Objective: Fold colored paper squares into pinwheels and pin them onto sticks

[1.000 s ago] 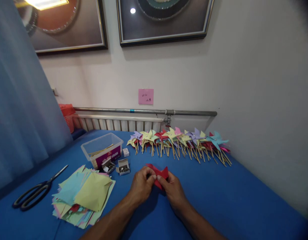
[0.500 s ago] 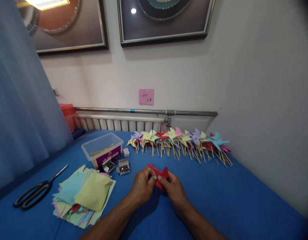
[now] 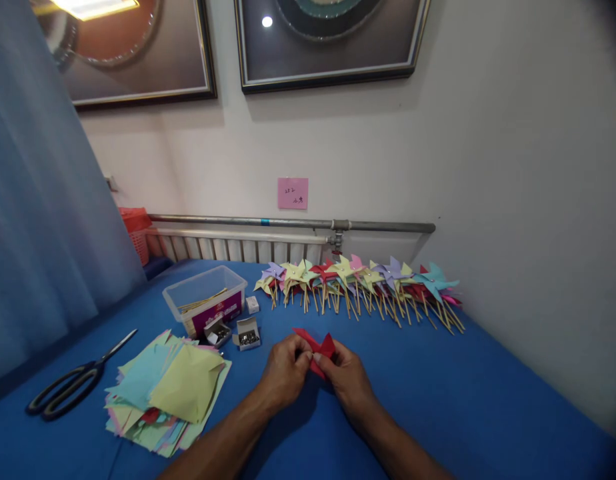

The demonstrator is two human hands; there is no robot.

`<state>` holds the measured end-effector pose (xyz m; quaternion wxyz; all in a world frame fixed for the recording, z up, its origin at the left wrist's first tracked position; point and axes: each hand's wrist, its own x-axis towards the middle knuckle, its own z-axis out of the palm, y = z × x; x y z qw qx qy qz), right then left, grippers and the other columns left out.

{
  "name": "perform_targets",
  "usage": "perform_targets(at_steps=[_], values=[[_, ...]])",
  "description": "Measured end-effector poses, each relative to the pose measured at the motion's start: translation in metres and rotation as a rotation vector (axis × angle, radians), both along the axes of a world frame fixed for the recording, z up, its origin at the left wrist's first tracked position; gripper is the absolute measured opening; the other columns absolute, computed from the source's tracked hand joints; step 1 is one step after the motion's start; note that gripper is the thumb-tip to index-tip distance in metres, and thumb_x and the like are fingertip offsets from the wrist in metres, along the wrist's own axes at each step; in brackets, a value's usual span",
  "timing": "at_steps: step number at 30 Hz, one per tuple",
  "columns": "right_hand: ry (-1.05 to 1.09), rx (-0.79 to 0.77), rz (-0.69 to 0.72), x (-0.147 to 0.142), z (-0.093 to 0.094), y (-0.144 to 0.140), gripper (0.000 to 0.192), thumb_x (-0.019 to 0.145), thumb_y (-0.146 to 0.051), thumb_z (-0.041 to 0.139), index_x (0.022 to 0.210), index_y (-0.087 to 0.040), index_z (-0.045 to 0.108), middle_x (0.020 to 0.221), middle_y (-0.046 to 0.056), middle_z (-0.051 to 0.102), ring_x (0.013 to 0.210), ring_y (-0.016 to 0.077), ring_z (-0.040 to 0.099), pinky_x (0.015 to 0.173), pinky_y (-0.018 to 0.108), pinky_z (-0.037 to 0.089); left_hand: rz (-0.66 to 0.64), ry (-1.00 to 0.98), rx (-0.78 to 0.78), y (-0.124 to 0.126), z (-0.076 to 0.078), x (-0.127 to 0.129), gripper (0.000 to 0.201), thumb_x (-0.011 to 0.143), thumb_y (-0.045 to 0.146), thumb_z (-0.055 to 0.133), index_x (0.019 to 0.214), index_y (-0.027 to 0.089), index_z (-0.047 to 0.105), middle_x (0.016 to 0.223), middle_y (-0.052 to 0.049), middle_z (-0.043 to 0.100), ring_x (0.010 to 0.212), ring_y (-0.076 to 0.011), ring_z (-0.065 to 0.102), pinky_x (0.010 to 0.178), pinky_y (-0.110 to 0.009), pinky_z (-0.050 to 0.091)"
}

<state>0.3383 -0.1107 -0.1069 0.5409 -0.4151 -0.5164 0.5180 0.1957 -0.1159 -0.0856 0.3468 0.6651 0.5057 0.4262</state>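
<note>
I see the red paper [image 3: 328,345] over the blue table [image 3: 438,393], fingertips of left hand [image 3: 287,370] and right hand [image 3: 352,380] closed on it, apparently gathering folds, so the next move needs a steady pinch.

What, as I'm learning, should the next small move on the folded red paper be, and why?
Perhaps press the pointed, folded red paper firmly near its middle, since the bare left hand and bare right hand pinch it there, with a corner raised.
</note>
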Motion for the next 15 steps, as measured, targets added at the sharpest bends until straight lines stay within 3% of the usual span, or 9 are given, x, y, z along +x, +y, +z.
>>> perform_targets(at_steps=[15], values=[[-0.065, 0.006, -0.044, -0.0019, 0.0026, -0.0021, 0.020, 0.069, -0.037, 0.069, 0.073, -0.018, 0.063, 0.063, -0.004, 0.058, 0.060, 0.0129, 0.049, 0.058, 0.024, 0.039, 0.062, 0.040, 0.059, -0.0002, -0.0050, 0.0032, 0.011, 0.080, 0.018, 0.050, 0.069, 0.018, 0.054, 0.071, 0.001, 0.058, 0.066, -0.0130, 0.051, 0.065, -0.025, 0.037]])
